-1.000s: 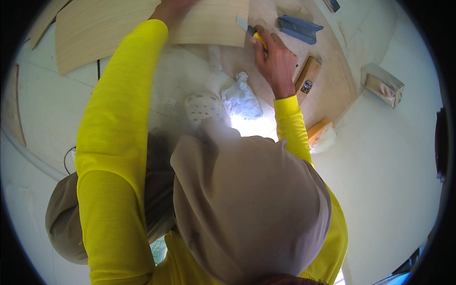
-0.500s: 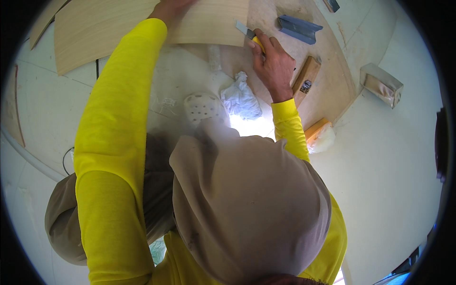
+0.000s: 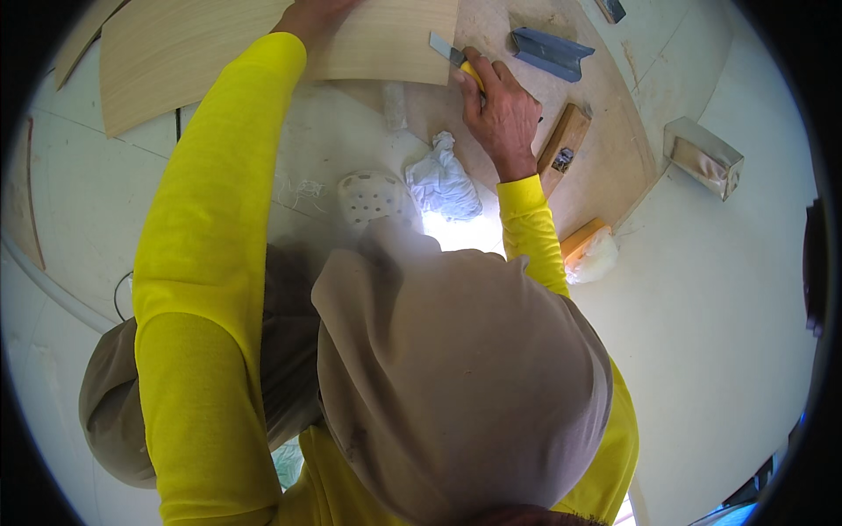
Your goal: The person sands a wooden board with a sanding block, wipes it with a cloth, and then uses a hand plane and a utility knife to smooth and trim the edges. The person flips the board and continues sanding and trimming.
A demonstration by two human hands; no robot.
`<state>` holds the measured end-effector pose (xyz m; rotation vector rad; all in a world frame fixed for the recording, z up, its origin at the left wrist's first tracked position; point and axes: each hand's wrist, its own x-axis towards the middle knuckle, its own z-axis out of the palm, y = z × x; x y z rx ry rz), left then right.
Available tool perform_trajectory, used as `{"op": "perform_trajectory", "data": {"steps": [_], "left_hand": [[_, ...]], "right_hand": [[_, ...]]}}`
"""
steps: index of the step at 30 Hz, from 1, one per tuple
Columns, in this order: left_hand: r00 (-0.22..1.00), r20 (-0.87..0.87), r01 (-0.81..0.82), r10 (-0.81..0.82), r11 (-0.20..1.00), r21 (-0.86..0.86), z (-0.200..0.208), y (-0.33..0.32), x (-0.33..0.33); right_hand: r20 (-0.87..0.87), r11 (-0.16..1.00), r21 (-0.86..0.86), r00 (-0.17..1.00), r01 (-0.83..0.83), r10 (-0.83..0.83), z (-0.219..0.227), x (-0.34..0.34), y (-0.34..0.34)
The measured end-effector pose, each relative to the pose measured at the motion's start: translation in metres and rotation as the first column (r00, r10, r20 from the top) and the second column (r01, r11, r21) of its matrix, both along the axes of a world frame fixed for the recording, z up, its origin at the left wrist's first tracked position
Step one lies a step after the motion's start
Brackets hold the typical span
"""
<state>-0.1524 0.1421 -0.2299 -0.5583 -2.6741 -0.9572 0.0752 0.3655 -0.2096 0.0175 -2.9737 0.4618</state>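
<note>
In my right hand [image 3: 504,114] is a yellow-handled cutter knife [image 3: 472,74], my fingers closed round its handle. Its flat grey blade points up and left, over the right end of a thin pale wood sheet [image 3: 386,48]; whether it touches the wood I cannot tell. My left hand [image 3: 317,16] is at the top edge, over the same sheet, blurred and partly cut off, so its fingers do not show. Just right of my right hand lies a wooden hand plane [image 3: 567,140]. Beyond it is a grey folded channel piece [image 3: 553,54].
A brown board [image 3: 614,131] lies under the tools. A crumpled pale cloth [image 3: 445,180] sits beside my white clog [image 3: 375,197]. To the right are a metal tin [image 3: 703,158] and an orange piece with clear plastic [image 3: 589,250]. More thin wood [image 3: 83,44] lies far left.
My right hand has shifted slightly left and up with the cutter knife, so the blade reaches a little farther over the sheet. My left hand stays nearly in place.
</note>
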Motion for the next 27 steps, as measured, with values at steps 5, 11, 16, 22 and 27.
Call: {"op": "perform_trajectory", "data": {"steps": [5,11,16,22,27], "left_hand": [[1.000,0.000,-0.014,0.014,1.000,0.000,-0.002,0.001,0.000],[1.000,-0.030,0.006,-0.006,1.000,0.016,-0.003,0.000,0.001],[1.000,-0.014,0.010,-0.010,1.000,0.027,-0.005,0.000,-0.001],[1.000,-0.021,-0.004,0.004,1.000,0.002,-0.004,0.000,0.000],[1.000,-0.016,-0.003,0.004,1.000,0.016,-0.002,0.000,0.002]], "right_hand": [[0.003,1.000,0.000,1.000,0.020,-0.020,0.002,0.001,-0.003],[-0.046,0.998,0.001,0.997,0.063,-0.063,-0.005,-0.003,0.005],[0.016,0.999,-0.027,0.999,0.028,-0.028,0.002,0.001,0.008],[0.027,1.000,-0.023,1.000,0.006,-0.006,0.002,0.003,0.005],[-0.014,1.000,-0.009,1.000,-0.010,0.010,-0.003,0.001,0.005]]}}
